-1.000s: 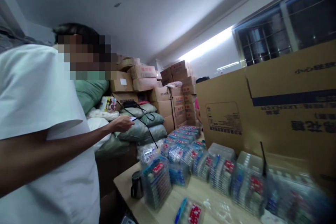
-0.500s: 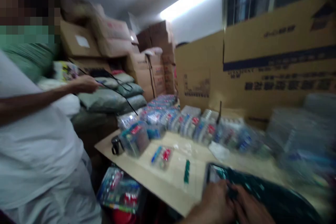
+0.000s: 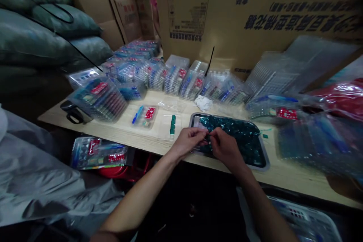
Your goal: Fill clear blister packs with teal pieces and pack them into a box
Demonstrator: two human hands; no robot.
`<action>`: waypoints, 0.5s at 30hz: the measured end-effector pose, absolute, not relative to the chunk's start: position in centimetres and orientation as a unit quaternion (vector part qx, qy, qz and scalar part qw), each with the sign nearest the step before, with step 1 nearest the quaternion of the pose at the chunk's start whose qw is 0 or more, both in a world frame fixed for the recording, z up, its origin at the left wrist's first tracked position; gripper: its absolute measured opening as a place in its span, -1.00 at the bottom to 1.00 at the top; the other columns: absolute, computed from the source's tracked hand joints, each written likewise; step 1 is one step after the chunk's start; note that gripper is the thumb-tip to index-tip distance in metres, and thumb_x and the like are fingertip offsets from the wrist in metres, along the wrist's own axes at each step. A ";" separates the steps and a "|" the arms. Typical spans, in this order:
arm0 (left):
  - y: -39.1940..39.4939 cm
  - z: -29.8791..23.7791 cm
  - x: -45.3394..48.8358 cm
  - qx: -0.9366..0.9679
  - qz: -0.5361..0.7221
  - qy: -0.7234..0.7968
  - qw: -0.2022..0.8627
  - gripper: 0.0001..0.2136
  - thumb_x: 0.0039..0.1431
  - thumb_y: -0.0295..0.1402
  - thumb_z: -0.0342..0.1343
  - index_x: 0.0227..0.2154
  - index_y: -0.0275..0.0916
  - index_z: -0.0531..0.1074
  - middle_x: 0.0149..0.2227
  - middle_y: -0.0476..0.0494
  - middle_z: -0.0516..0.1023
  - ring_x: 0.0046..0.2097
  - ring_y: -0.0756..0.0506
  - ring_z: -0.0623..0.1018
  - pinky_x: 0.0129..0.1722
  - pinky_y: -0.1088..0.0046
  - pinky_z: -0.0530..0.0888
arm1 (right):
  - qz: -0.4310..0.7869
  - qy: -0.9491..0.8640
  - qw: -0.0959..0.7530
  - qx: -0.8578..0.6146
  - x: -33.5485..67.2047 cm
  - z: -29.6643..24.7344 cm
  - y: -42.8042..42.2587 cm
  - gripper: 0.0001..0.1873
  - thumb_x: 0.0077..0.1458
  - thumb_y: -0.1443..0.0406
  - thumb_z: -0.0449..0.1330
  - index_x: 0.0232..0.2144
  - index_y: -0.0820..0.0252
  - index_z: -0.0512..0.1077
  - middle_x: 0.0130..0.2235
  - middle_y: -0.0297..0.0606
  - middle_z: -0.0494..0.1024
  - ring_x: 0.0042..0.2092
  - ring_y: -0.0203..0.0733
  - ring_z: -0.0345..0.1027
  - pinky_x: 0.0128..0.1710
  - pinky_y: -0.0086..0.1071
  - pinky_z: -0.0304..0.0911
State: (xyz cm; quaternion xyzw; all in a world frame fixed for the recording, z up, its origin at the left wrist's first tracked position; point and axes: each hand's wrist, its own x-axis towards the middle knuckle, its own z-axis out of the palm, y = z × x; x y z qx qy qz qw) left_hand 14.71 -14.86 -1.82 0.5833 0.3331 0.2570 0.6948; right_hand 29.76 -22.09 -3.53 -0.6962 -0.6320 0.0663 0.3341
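Note:
My left hand (image 3: 189,140) and my right hand (image 3: 225,145) meet over the near left part of a grey-rimmed tray (image 3: 266,157). Fingertips of both are pinched close together; what lies between them is too small and blurred to name. Shiny dark green pieces (image 3: 244,134) fill most of the tray. Left of my hands, a short row of green blocks (image 3: 172,124) lies on a clear plastic sheet. Farther left is a clear plastic pack (image 3: 147,116) with a blue pen-like item and a red spotted piece inside.
Stacked clear packs (image 3: 102,100) stand by a black mug (image 3: 74,112); more packs (image 3: 181,79) line the back before a large carton (image 3: 221,19). A crumpled white tissue (image 3: 203,103) lies behind the tray. Another person's grey trousers (image 3: 56,185) show at left.
My view has swung down and to the right, so the tray and both hands sit nearer the centre. The other person's upper body and hand have left the view.

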 end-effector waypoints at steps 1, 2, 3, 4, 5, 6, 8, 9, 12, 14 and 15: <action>-14.5 -1.8 14.1 0.545 0.259 0.327 0.727 -0.64 0.05 -0.18 0.30 -0.19 -0.37 0.58 -0.36 -0.13 0.60 -0.36 -0.02 0.56 -0.27 0.47 0.48 | 0.073 -0.638 0.341 -0.686 29.4 -3.4 -21.8 -0.91 0.15 0.34 0.02 -0.39 0.15 0.30 -0.44 -0.29 0.45 -0.38 -0.17 0.35 -0.36 -0.36 0.06; -14.0 -1.8 13.3 0.522 0.263 0.324 0.743 -0.61 -0.03 -0.15 0.37 -0.23 -0.38 0.58 -0.37 -0.13 0.60 -0.37 -0.01 0.56 -0.27 0.47 0.48 | 0.084 -0.645 0.346 -0.676 29.0 -3.3 -21.5 -0.91 0.15 0.34 0.03 -0.39 0.15 0.31 -0.44 -0.30 0.46 -0.38 -0.18 0.35 -0.36 -0.36 0.08; -13.5 -1.8 12.3 0.514 0.270 0.327 0.746 -0.59 -0.10 -0.15 0.42 -0.26 -0.37 0.59 -0.37 -0.12 0.60 -0.38 0.00 0.55 -0.27 0.48 0.48 | 0.099 -0.653 0.349 -0.664 28.6 -3.0 -21.2 -0.91 0.16 0.35 0.03 -0.36 0.15 0.33 -0.42 -0.30 0.47 -0.37 -0.18 0.36 -0.34 -0.37 0.11; -12.9 -1.8 11.2 0.513 0.283 0.337 0.737 -0.58 -0.13 -0.15 0.45 -0.27 -0.36 0.59 -0.36 -0.12 0.61 -0.39 0.01 0.55 -0.26 0.48 0.49 | 0.119 -0.662 0.351 -0.651 28.1 -2.7 -20.9 -0.89 0.17 0.36 0.03 -0.29 0.17 0.36 -0.39 -0.30 0.50 -0.34 -0.19 0.38 -0.31 -0.37 0.14; -12.1 -1.9 9.9 0.515 0.299 0.353 0.721 -0.58 -0.15 -0.15 0.46 -0.27 -0.35 0.60 -0.34 -0.12 0.62 -0.38 0.01 0.55 -0.26 0.47 0.49 | 0.137 -0.671 0.351 -0.639 27.6 -2.5 -20.6 -0.84 0.19 0.37 0.04 -0.20 0.18 0.38 -0.34 -0.28 0.52 -0.30 -0.19 0.39 -0.27 -0.37 0.18; -11.3 -2.0 8.6 0.519 0.317 0.374 0.700 -0.58 -0.14 -0.15 0.45 -0.27 -0.34 0.60 -0.33 -0.12 0.63 -0.38 0.01 0.56 -0.25 0.47 0.49 | 0.148 -0.679 0.346 -0.630 27.1 -2.2 -20.4 -0.76 0.20 0.39 0.03 -0.10 0.20 0.38 -0.28 -0.25 0.54 -0.25 -0.18 0.41 -0.21 -0.36 0.21; -9.7 -2.7 6.1 0.534 0.349 0.420 0.645 -0.60 -0.14 -0.17 0.44 -0.27 -0.33 0.61 -0.34 -0.11 0.64 -0.38 0.00 0.56 -0.26 0.47 0.49 | 0.139 -0.705 0.309 -0.623 25.7 -2.1 -20.3 -0.65 0.18 0.46 0.03 0.01 0.25 0.37 -0.16 -0.16 0.54 -0.14 -0.14 0.39 -0.10 -0.32 0.23; -9.0 -3.2 4.9 0.551 0.355 0.438 0.616 -0.61 -0.14 -0.18 0.43 -0.27 -0.33 0.61 -0.36 -0.10 0.63 -0.39 -0.01 0.55 -0.29 0.47 0.48 | 0.126 -0.724 0.277 -0.619 24.9 -2.2 -20.3 -0.64 0.16 0.49 0.03 0.00 0.27 0.39 -0.12 -0.12 0.53 -0.09 -0.11 0.36 -0.07 -0.29 0.22; -7.8 -4.7 2.7 0.641 0.342 0.458 0.512 -0.72 -0.06 -0.25 0.34 -0.30 -0.32 0.62 -0.42 -0.09 0.61 -0.41 -0.02 0.52 -0.35 0.47 0.44 | 0.097 -0.779 0.184 -0.591 22.2 -3.0 -20.4 -0.68 0.09 0.54 0.07 -0.14 0.29 0.46 -0.10 -0.08 0.51 0.00 -0.02 0.27 0.00 -0.22 0.17; -7.7 -5.4 2.3 0.715 0.332 0.443 0.428 -0.81 0.02 -0.32 0.26 -0.31 -0.30 0.63 -0.39 -0.12 0.61 -0.37 -0.04 0.54 -0.32 0.45 0.44 | 0.083 -0.795 0.151 -0.582 20.8 -3.7 -20.5 -0.71 0.05 0.54 0.10 -0.16 0.33 0.46 -0.10 -0.06 0.50 0.03 0.01 0.23 0.04 -0.19 0.14; -7.8 -5.6 2.3 0.748 0.324 0.426 0.391 -0.83 0.06 -0.35 0.22 -0.32 -0.28 0.63 -0.36 -0.13 0.61 -0.33 -0.06 0.55 -0.29 0.44 0.45 | 0.077 -0.798 0.142 -0.581 20.4 -4.1 -20.4 -0.70 0.04 0.54 0.11 -0.15 0.35 0.46 -0.10 -0.05 0.49 0.05 0.02 0.22 0.07 -0.18 0.12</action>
